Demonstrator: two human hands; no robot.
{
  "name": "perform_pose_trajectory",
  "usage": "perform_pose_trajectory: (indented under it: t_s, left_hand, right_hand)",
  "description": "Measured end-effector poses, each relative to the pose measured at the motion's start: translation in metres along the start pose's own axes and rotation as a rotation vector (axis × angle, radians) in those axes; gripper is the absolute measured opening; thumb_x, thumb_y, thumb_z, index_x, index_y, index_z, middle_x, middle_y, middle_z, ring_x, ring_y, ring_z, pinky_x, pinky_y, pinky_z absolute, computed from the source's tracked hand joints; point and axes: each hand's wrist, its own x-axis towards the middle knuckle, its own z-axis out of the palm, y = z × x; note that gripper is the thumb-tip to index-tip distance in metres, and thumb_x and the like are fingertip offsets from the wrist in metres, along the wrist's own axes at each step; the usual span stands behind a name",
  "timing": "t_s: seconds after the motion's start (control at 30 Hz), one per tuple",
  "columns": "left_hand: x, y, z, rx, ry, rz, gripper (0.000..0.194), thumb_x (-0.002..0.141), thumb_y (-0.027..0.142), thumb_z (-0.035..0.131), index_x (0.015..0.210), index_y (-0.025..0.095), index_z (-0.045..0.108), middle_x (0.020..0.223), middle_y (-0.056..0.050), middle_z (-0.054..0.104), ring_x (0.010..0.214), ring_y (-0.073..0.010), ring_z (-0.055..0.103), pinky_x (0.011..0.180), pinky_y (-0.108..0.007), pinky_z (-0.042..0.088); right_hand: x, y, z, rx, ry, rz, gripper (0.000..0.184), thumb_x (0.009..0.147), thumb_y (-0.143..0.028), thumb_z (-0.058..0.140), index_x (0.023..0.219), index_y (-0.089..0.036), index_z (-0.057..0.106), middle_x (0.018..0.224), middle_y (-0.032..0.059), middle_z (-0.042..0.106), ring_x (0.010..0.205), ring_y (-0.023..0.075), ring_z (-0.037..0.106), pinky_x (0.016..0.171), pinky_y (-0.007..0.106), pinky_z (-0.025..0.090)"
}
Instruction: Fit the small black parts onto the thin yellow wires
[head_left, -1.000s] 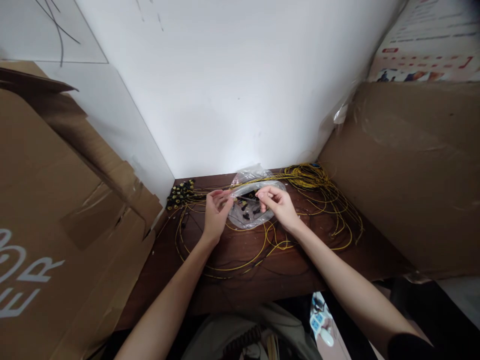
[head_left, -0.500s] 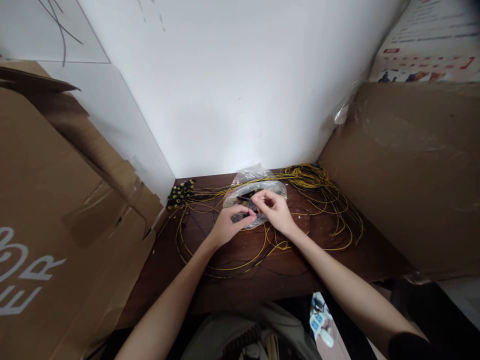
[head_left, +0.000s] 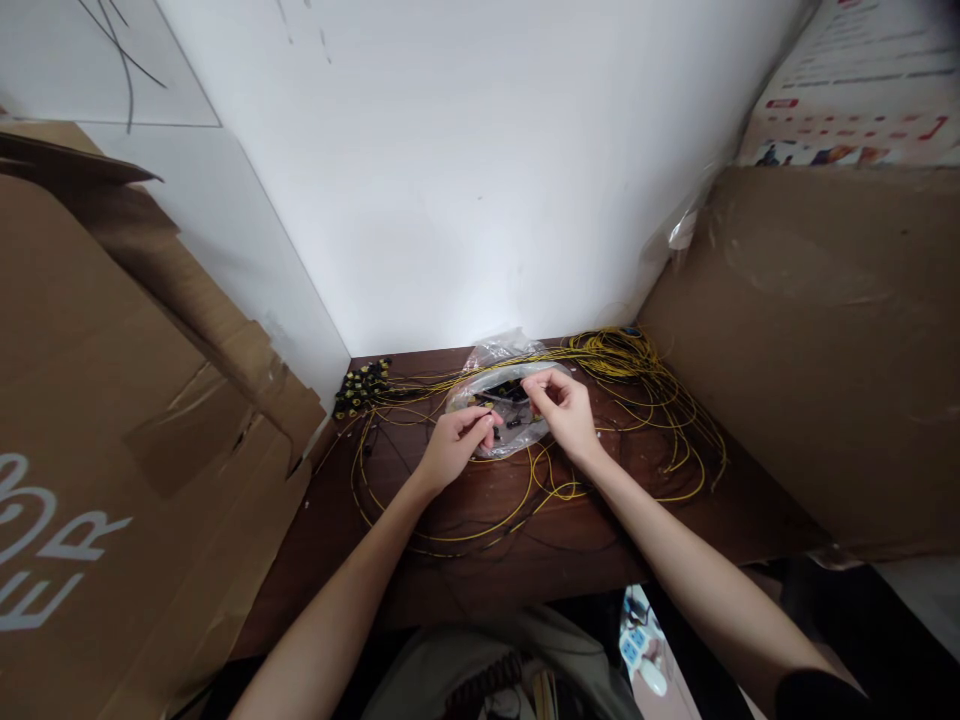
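In the middle of the table, a clear plastic bag (head_left: 504, 350) lies with its mouth spread, showing small black connector-like parts (head_left: 513, 390) inside. My left hand (head_left: 456, 446) is over the bag's near left side, thumb and fingers pinched together. A small dark tip shows at those fingertips, too small to name. Over the bag's right side is my right hand (head_left: 566, 412), also closed in a pinch; whatever it holds is hidden. Yellow and black cables (head_left: 487, 534) loop on the tabletop below and around both hands.
A cluster of black and yellow connectors (head_left: 363, 388) lies at the table's back left. Coiled yellow cables (head_left: 611, 352) are heaped at the back right. Cardboard boxes stand on the left (head_left: 142, 420) and right (head_left: 810, 350). A white wall (head_left: 480, 180) rises behind the brown table (head_left: 517, 580).
My hands have moved apart: the right up and to the right, the left slightly left. More of the bag's black parts now show between them.
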Motion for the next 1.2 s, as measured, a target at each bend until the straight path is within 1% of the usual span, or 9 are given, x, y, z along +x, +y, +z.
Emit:
perform_pose_trajectory:
  t_s: [0.17,0.33,0.5,0.63,0.73,0.83,0.97,1.1,1.2]
  left_hand:
    - [0.000,-0.001,-0.001,0.016,0.008,-0.003,0.028,0.084,0.035,0.047,0.083,0.012,0.062,0.049,0.005,0.043,0.047,-0.0074,0.039,0.050,-0.020,0.033]
    - [0.001,-0.002,-0.001,0.057,-0.012,0.012,0.031,0.083,0.038,0.046,0.070,0.013,0.058,0.048,0.005,0.039,0.046,-0.0073,0.034,0.046,-0.020,0.028]
    - [0.000,-0.003,0.001,0.023,-0.024,-0.013,0.032,0.083,0.040,0.046,0.077,0.012,0.060,0.048,0.005,0.039,0.045,-0.0069,0.033,0.045,-0.020,0.027]
    - [0.000,-0.001,0.002,-0.005,-0.045,-0.033,0.032,0.084,0.039,0.045,0.079,0.012,0.059,0.046,0.006,0.038,0.042,-0.0065,0.033,0.045,-0.020,0.027]
    - [0.001,0.000,0.003,-0.016,-0.046,-0.044,0.030,0.085,0.038,0.044,0.082,0.012,0.059,0.046,0.006,0.039,0.041,-0.0061,0.033,0.044,-0.019,0.027]
    - [0.001,-0.001,0.004,-0.034,-0.053,-0.065,0.030,0.085,0.038,0.044,0.082,0.012,0.058,0.046,0.006,0.036,0.040,-0.0057,0.031,0.043,-0.019,0.025]
    - [0.000,-0.003,0.004,-0.028,-0.073,-0.075,0.032,0.085,0.040,0.043,0.082,0.012,0.058,0.045,0.007,0.031,0.040,-0.0058,0.028,0.041,-0.019,0.022]
    - [0.000,-0.003,0.003,0.054,-0.063,-0.052,0.032,0.084,0.039,0.043,0.081,0.012,0.060,0.046,0.007,0.031,0.041,-0.0062,0.029,0.042,-0.019,0.023]
    - [0.000,-0.003,0.003,0.077,-0.056,-0.044,0.031,0.084,0.038,0.043,0.081,0.012,0.061,0.046,0.007,0.033,0.042,-0.0063,0.030,0.043,-0.019,0.024]
  right_hand:
    - [-0.005,-0.007,0.004,-0.037,-0.188,-0.087,0.022,0.079,-0.037,0.058,0.069,-0.017,0.060,0.062,-0.0001,0.055,0.056,0.0121,0.049,0.054,0.024,0.039]
    - [-0.009,-0.010,0.009,-0.095,-0.315,-0.161,0.018,0.080,-0.033,0.058,0.081,-0.018,0.066,0.072,0.0029,0.064,0.063,0.0137,0.056,0.059,0.026,0.043]
    - [-0.010,-0.011,0.010,-0.082,-0.325,-0.132,0.022,0.082,-0.033,0.055,0.070,-0.017,0.065,0.064,0.0016,0.062,0.057,0.0124,0.051,0.056,0.025,0.040]
    - [-0.011,-0.009,0.011,-0.064,-0.289,-0.087,0.023,0.081,-0.033,0.055,0.068,-0.016,0.064,0.060,0.0007,0.060,0.054,0.0115,0.048,0.054,0.024,0.039]
    - [-0.009,-0.007,0.010,-0.048,-0.218,-0.022,0.022,0.079,-0.034,0.057,0.070,-0.015,0.065,0.056,0.0001,0.057,0.051,0.0118,0.047,0.052,0.024,0.038]
    - [-0.004,-0.006,0.007,-0.001,-0.102,0.061,0.023,0.076,-0.037,0.060,0.070,-0.015,0.064,0.051,-0.0012,0.053,0.047,0.0120,0.046,0.049,0.025,0.038]
    - [0.000,-0.005,0.003,0.048,-0.017,0.101,0.025,0.072,-0.040,0.063,0.068,-0.015,0.062,0.054,-0.0005,0.055,0.046,0.0115,0.046,0.047,0.025,0.038]
    - [-0.001,-0.005,0.004,0.077,-0.104,0.091,0.027,0.073,-0.043,0.062,0.072,-0.016,0.063,0.055,-0.0005,0.056,0.047,0.0117,0.048,0.049,0.025,0.040]
    - [-0.005,-0.006,0.007,0.076,-0.262,0.045,0.028,0.076,-0.043,0.059,0.072,-0.015,0.062,0.058,0.0007,0.059,0.051,0.0117,0.050,0.052,0.025,0.042]
